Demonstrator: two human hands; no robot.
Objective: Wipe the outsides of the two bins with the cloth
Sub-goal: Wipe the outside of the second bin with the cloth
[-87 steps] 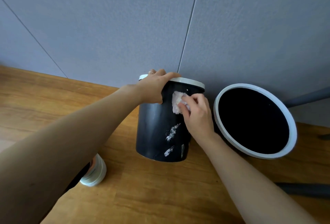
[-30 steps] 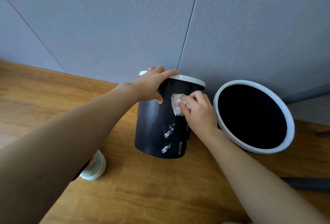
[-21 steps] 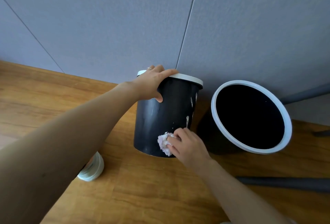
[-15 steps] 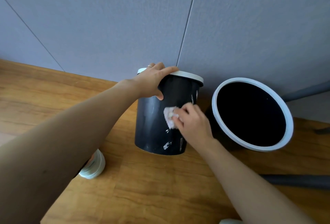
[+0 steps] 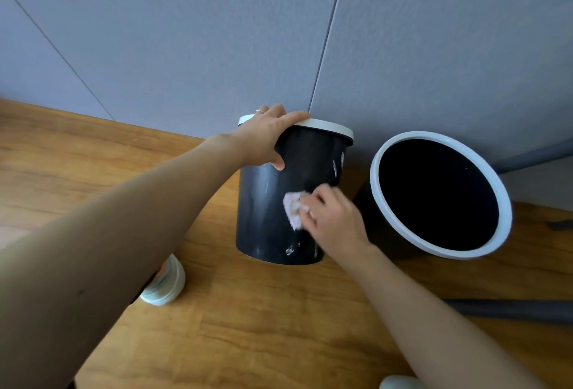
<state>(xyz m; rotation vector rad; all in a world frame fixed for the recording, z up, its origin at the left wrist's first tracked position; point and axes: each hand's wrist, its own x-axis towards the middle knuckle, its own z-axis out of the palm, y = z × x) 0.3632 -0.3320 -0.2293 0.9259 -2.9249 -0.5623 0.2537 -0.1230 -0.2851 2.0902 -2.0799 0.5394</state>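
Two black bins with white rims stand on a wooden floor by a grey wall. The left bin [image 5: 263, 212] is tilted towards the wall, and white smears show on its side near the bottom and upper right. My left hand [image 5: 266, 137] grips its rim from the top. Pressed against the middle of that bin's side is a small crumpled pale cloth [image 5: 293, 209], held in my right hand [image 5: 333, 221]. The right bin [image 5: 440, 193] stands apart to the right, its dark opening facing me.
A small white tub [image 5: 166, 284] lies on the floor under my left forearm. A grey bar [image 5: 511, 311] runs along the floor at the right, and another grey bar [image 5: 533, 156] slants behind the right bin. A white object [image 5: 400, 382] peeks in at the bottom edge.
My right hand has rubbed the cloth up and down the left bin's side, from near the rim to the bottom and back to the middle. Fewer white smears remain. My left hand kept its grip.
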